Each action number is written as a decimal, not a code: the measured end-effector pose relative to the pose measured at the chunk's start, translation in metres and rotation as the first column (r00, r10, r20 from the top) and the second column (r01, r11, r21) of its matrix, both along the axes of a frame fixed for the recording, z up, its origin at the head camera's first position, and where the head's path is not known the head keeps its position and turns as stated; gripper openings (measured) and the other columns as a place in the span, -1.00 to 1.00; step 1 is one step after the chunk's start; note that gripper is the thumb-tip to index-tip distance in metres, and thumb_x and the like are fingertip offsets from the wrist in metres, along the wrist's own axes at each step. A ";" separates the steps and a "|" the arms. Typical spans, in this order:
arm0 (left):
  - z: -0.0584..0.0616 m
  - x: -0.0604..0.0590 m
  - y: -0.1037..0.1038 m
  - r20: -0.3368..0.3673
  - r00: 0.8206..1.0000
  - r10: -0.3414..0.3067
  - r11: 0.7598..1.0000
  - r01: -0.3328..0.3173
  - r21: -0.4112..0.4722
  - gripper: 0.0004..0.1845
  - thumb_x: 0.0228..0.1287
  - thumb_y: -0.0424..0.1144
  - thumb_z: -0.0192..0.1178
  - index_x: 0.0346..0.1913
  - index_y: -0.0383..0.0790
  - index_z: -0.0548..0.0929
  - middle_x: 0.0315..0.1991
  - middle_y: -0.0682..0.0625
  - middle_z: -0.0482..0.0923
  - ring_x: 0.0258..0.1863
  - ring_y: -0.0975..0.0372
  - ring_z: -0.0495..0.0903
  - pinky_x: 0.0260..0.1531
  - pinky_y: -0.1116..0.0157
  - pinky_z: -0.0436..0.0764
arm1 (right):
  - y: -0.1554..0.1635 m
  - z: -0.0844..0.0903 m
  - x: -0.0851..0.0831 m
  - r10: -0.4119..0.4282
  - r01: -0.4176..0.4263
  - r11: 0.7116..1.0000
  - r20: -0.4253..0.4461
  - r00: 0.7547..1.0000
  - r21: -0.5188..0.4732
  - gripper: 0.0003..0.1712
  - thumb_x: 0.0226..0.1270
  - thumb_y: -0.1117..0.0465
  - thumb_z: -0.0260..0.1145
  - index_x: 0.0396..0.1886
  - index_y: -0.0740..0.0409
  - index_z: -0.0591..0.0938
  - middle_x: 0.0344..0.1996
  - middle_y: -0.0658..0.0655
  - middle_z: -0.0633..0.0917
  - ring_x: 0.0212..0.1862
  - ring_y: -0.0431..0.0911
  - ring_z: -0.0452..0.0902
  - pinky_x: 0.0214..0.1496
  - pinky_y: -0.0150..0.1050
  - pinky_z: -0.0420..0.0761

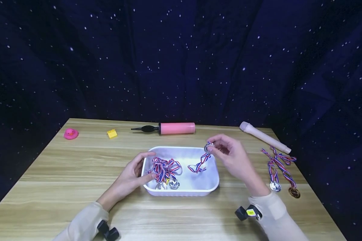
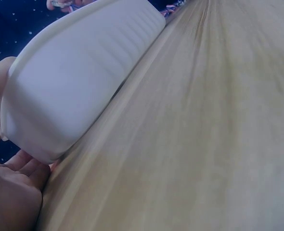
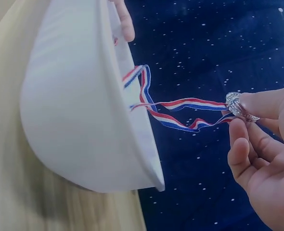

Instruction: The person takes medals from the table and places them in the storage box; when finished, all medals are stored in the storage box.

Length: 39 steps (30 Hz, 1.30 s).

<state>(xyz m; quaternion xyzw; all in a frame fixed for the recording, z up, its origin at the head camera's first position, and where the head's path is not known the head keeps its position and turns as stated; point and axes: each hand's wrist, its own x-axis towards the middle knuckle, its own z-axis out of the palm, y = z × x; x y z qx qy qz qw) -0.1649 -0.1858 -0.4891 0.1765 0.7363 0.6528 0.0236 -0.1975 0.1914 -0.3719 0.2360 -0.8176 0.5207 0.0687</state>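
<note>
My right hand (image 1: 233,155) pinches a silver medal (image 1: 209,147) between thumb and fingers above the right end of a white plastic tub (image 1: 181,193). From the medal, its red, white and blue ribbon (image 3: 192,103) trails down into the tub. My left hand (image 1: 132,172) grips the tub's left end, the thumb over the near rim and the fingers round the far side. Inside, at the left, lies a heap of striped ribbons (image 1: 163,169) with silver medals (image 1: 174,183) and a partly hidden gold-coloured one.
Right of the tub lie a silver medal (image 1: 275,186) and a bronze-coloured medal (image 1: 294,192) with ribbons. Behind them is a pale microphone (image 1: 265,138). A pink pump (image 1: 177,128), a yellow block (image 1: 112,134) and a pink rubber duck (image 1: 70,134) line the back, before a starry curtain.
</note>
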 end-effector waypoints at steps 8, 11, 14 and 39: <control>0.000 0.000 0.001 0.016 1.000 -0.001 1.000 0.001 0.009 -0.22 0.39 -0.34 0.54 0.60 -0.03 0.46 0.75 -0.08 0.20 0.77 -0.05 0.10 0.57 0.57 0.19 | -0.005 -0.013 -0.002 0.014 -0.015 0.999 0.025 1.000 0.047 -0.81 0.51 0.38 0.51 0.05 0.23 0.80 -0.30 0.08 0.82 -0.31 -0.10 0.64 -0.31 -0.38 0.62; 0.000 0.000 0.001 0.010 1.000 -0.007 1.000 0.007 0.014 -0.22 0.40 -0.35 0.53 0.60 -0.03 0.46 0.74 -0.11 0.22 0.75 -0.07 0.15 0.58 0.54 0.23 | -0.006 -0.017 -0.003 0.018 -0.020 0.998 0.033 0.999 0.063 -0.81 0.50 0.38 0.51 0.04 0.21 0.81 -0.31 0.07 0.83 -0.31 -0.10 0.65 -0.31 -0.38 0.62; 0.000 -0.001 0.002 0.003 1.000 -0.016 0.999 0.016 0.029 -0.22 0.41 -0.37 0.52 0.61 -0.06 0.45 0.74 -0.13 0.24 0.75 -0.08 0.15 0.59 0.52 0.24 | -0.007 -0.020 -0.005 0.027 -0.030 0.996 0.031 0.999 0.087 -0.81 0.51 0.39 0.51 0.04 0.20 0.81 -0.30 0.07 0.84 -0.31 -0.10 0.66 -0.30 -0.38 0.63; 0.003 0.000 0.001 0.013 1.000 -0.014 0.999 0.014 0.042 -0.20 0.39 -0.39 0.52 0.62 -0.09 0.44 0.74 -0.14 0.21 0.74 -0.08 0.17 0.58 0.50 0.30 | -0.015 -0.031 0.002 0.173 -0.154 0.871 0.003 0.985 0.466 -0.84 0.45 0.46 0.48 -0.07 0.22 0.86 -0.32 -0.01 0.88 -0.34 -0.29 0.76 -0.22 -0.39 0.78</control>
